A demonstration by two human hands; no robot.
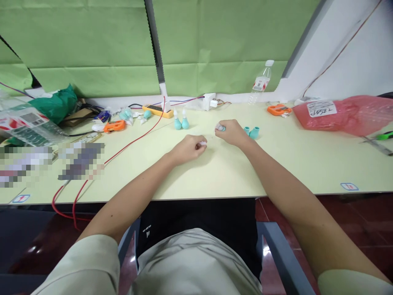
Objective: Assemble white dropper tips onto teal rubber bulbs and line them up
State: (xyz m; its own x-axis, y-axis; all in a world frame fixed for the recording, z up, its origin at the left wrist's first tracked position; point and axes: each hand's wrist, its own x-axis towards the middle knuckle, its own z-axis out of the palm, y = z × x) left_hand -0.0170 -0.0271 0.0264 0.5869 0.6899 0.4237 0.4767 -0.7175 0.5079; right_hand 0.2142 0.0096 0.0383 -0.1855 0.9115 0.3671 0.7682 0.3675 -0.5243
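Observation:
My left hand [188,150] is closed over the table [211,180], pinching a small whitish piece [202,143] that its fingers mostly hide. To the right and a little farther back, my right hand [231,130] is closed around a small clear-and-teal piece [220,127]; its exact shape is covered. The hands are apart. Behind them, two teal squeeze bulbs with white nozzles, a left one [177,123] and a right one [185,123], stand upright side by side. Just right of my right hand are two teal bulbs without nozzles [254,132], one partly hidden.
A red cable [135,141] crosses the table on the left. Along the back are a yellow power strip [158,111], a white plug adapter [209,101] and a plastic bottle [260,83]. Orange tools [279,110] and a red plastic bag [344,114] lie right; bags and clutter fill the left.

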